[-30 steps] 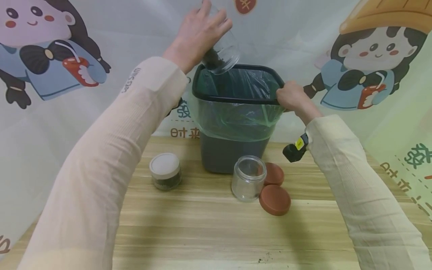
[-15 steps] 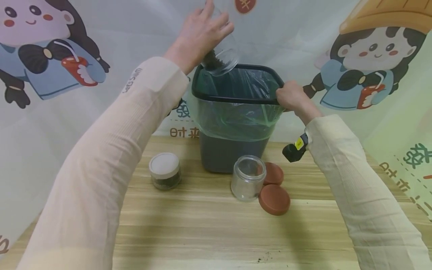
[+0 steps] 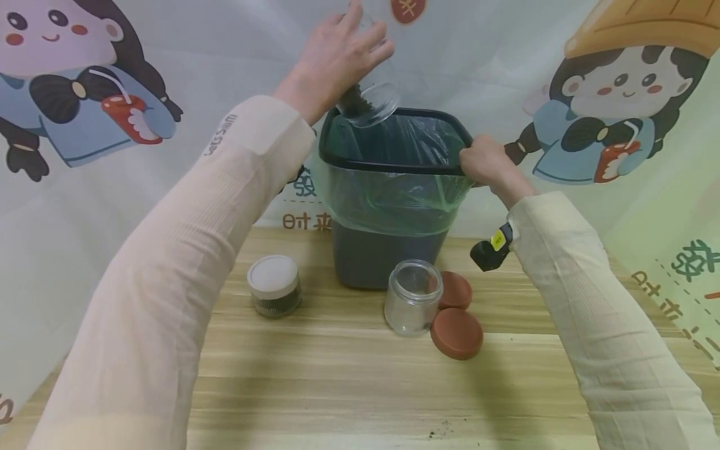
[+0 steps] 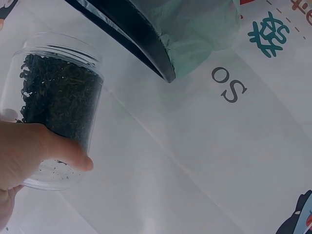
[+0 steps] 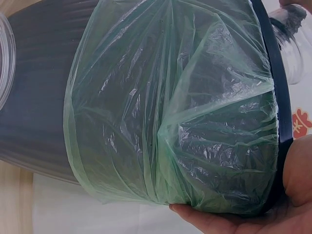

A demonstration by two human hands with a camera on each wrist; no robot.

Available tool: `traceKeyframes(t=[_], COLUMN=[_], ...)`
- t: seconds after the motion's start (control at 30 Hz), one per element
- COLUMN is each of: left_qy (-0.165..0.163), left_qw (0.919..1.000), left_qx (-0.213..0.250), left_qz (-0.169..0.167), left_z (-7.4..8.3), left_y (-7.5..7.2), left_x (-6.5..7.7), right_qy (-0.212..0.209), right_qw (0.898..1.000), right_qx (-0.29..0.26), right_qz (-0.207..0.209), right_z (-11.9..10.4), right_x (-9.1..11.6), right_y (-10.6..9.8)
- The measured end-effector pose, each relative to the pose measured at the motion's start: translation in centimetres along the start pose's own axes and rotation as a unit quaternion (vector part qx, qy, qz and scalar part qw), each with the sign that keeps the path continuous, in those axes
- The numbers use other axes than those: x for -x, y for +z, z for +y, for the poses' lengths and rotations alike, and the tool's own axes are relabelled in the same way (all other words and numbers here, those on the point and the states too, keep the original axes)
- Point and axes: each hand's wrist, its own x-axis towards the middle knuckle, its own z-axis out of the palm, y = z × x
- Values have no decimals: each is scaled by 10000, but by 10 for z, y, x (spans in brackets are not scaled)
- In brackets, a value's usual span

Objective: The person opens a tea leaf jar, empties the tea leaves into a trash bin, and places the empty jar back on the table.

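Observation:
My left hand (image 3: pixel 343 59) grips a clear jar (image 4: pixel 58 97) tipped mouth-down over the bin's far left rim. Dark, dry, curly leaf-like bits, like loose tea (image 4: pixel 61 92), are packed towards its mouth, and a few specks cling near its base. The dark grey trash bin (image 3: pixel 388 256) is lined with a thin green bag (image 3: pixel 394 200) folded over its black rim. At the bin's right corner my right hand (image 3: pixel 486 162) holds the rim, fingers (image 5: pixel 209 222) under the bag's fold and the rest curled over the edge.
In front of the bin stands an open clear jar (image 3: pixel 413 300), beside two reddish-brown lids (image 3: pixel 458 334). A white-lidded jar (image 3: pixel 275 284) with dark contents is to the left. Dark crumbs (image 3: pixel 441 431) lie on the wooden table (image 3: pixel 337 387). A printed cloth (image 3: pixel 225 56) hangs behind.
The jar in my left hand tips slightly further and shifts a little right. My right hand stays on the bin's rim, and the things on the table keep their places.

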Motion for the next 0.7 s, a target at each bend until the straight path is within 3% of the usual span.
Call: traceKeyframes(t=[0.5,0.7], left_qy=[189,227], left_qw=[9994,9994], left_qx=[-199,-229], left_qz=[224,145], left_z=[1,2], left_y=[3,2], left_x=[-1,-1], right_qy=[-48,-46], right_qw=[10000,10000], right_qx=[50,15], right_qz=[71,19], right_z=[0,0], right_x=[1,1], right_y=[1,0])
